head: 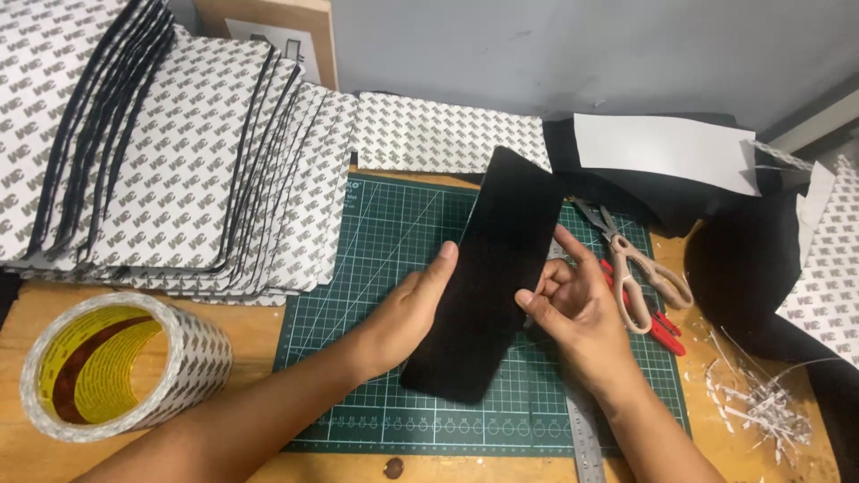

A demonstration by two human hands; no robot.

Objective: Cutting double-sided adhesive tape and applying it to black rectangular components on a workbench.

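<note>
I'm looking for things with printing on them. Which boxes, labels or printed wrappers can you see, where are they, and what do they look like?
Tape roll: bottom left on the wooden table, round, white printed backing, yellow inside.
Backed sheets: stacked top left, white with a repeating grey pattern, black edges.
Cardboard box: behind the stack, brown with a white label.
White strip: top right on black cloth, plain.
No screens or signs.
</note>
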